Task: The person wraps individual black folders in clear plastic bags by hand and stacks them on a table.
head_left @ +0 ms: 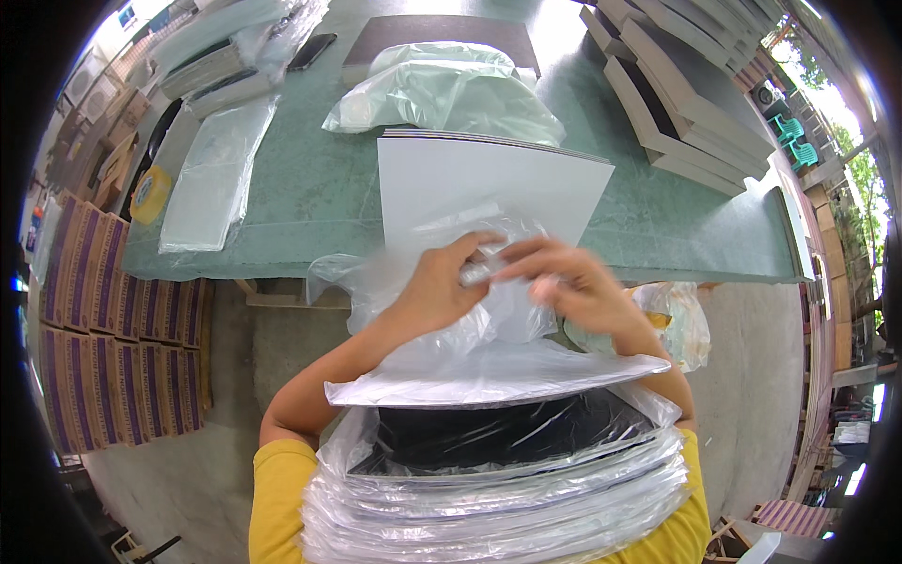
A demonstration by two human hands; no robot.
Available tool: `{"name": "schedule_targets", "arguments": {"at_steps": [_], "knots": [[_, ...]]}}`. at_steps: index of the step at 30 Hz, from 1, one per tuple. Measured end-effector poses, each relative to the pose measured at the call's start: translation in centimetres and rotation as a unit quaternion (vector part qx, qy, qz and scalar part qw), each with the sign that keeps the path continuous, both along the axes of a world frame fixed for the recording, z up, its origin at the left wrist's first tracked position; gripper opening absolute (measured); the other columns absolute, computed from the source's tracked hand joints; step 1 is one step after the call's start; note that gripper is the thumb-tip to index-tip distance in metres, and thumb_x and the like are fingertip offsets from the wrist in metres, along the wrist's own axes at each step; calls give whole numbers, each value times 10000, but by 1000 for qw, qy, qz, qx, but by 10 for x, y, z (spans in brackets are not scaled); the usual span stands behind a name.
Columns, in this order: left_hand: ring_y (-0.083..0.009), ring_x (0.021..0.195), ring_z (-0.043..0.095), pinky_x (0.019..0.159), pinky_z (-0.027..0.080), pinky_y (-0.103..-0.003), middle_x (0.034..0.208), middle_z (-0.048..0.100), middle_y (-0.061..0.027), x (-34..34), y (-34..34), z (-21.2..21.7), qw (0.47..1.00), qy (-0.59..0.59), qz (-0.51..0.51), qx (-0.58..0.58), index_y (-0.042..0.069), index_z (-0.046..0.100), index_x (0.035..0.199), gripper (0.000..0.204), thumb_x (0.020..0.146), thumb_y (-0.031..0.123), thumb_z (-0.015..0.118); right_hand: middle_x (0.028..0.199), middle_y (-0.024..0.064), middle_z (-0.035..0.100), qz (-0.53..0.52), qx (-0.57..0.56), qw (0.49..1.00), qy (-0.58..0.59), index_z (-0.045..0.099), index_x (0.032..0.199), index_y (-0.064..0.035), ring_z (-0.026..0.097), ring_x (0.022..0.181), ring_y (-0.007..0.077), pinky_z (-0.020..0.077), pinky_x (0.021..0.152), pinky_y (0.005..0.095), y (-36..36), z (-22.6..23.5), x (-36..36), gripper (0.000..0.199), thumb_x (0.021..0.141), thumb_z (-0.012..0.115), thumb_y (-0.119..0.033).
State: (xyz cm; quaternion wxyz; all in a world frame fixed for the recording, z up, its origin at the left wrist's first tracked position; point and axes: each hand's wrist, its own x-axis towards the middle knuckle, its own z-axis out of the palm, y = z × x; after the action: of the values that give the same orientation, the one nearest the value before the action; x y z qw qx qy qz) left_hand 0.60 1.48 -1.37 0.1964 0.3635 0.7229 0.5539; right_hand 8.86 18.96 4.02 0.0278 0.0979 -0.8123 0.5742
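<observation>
My left hand (440, 284) is closed on a crumpled clear plastic bag (507, 318) in front of the table edge. My right hand (575, 280), somewhat blurred, has its fingers stretched toward the bunched plastic by my left fingertips, thumb apart from them. Whether those fingers touch the plastic I cannot tell. Just beyond both hands, a stack of white panels (493, 179) with dark edges lies on the green table (319, 197). Against my body rests a thick pile of panels wrapped in clear plastic (498, 508), its top one raised, with a black surface (507, 430) showing beneath.
Translucent plastic bags (451, 94) lie on a dark-topped panel stack (442, 38). More panels (686, 103) are piled at the far right. Flat plastic sleeves (216, 179), a tape roll (150, 195) and a phone (312, 51) are at left. Cartons (122, 329) stand beside the table.
</observation>
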Motion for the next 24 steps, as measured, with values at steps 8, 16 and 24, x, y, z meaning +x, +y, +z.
{"name": "schedule_targets", "arguments": {"at_steps": [8, 16, 24], "knots": [[-106, 669, 519, 616, 408, -232, 679, 548, -32, -17, -16, 11, 995, -97, 4, -11, 7, 543, 743, 130, 655, -12, 449, 921, 73, 597, -148, -47, 969, -193, 580, 959, 16, 548, 877, 143, 427, 769, 266, 76, -81, 19, 286, 812, 572, -229], [-104, 669, 499, 612, 404, -236, 699, 534, -36, -16, -32, 11, 970, -233, 32, 60, 19, 546, 753, 117, 687, 112, 574, 871, 58, 608, 4, -180, 949, -257, 593, 928, 15, 539, 802, 100, 417, 735, 224, 57, -87, 0, 281, 735, 664, -176], [-137, 645, 503, 641, 426, -278, 714, 590, -95, -44, -105, -14, 913, 60, 368, -165, -4, 608, 743, 253, 704, 232, 689, 660, 12, 576, 13, -238, 957, -166, 619, 735, 6, 485, 572, 62, 377, 528, 175, 52, -16, 3, 245, 700, 688, -227]]}}
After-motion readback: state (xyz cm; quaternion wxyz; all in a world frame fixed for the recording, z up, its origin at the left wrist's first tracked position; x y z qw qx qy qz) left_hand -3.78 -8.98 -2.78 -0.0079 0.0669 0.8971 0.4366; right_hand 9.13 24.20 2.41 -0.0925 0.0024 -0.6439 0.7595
